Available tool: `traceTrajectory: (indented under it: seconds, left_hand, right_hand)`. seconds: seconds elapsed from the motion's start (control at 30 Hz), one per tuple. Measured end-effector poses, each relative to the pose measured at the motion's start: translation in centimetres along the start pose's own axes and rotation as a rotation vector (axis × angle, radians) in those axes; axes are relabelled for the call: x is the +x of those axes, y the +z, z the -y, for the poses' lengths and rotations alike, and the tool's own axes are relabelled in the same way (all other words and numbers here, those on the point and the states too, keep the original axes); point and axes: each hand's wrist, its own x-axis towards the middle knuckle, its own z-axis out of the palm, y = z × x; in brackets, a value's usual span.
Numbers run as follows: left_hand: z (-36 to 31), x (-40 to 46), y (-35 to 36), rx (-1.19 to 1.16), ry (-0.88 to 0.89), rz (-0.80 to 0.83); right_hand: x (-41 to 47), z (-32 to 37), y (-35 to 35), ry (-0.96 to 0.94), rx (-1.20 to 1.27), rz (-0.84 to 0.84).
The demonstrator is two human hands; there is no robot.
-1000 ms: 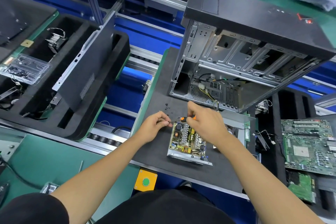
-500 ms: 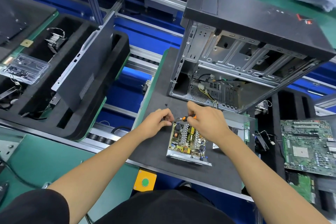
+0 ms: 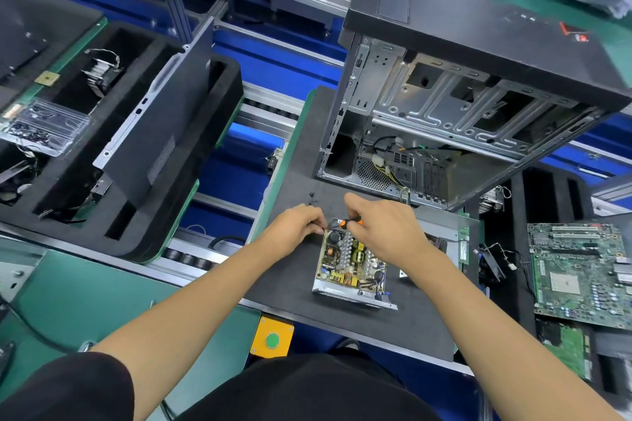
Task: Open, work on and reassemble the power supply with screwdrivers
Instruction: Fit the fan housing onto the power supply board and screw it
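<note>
Open power supply (image 3: pixel 352 267) on the dark mat (image 3: pixel 290 270), in front of the computer case (image 3: pixel 461 96).

Right hand (image 3: pixel 386 232) wrapped around an orange-handled screwdriver (image 3: pixel 349 223) at the unit's far-left corner; left hand (image 3: pixel 294 227) curled there too, fingertips pinching something too small to make out. Loose screws (image 3: pixel 312 198) just beyond.

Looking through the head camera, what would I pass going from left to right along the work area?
Clear plastic parts box → leaning black side panel → left hand → open power supply → right hand, gripping the orange-handled screwdriver → green motherboard.
</note>
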Motion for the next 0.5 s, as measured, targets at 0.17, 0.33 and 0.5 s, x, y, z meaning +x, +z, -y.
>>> traceTrajectory:
  seconds: [0.17,0.33,0.5]
  left_hand:
    - [-0.4,0.3,0.1,0.036,-0.021,0.022]
    - [-0.1,0.3,0.3,0.027,-0.024,0.034]
    - [0.8,0.3,0.6,-0.028,-0.006,0.018]
  right_hand:
    - [0.4,0.1,-0.2,-0.040,-0.034,0.005]
    - [0.5,0.1,-0.3,-0.057,-0.051,0.006]
    - [0.6,-0.4,0.2,-0.051,-0.064,0.003]
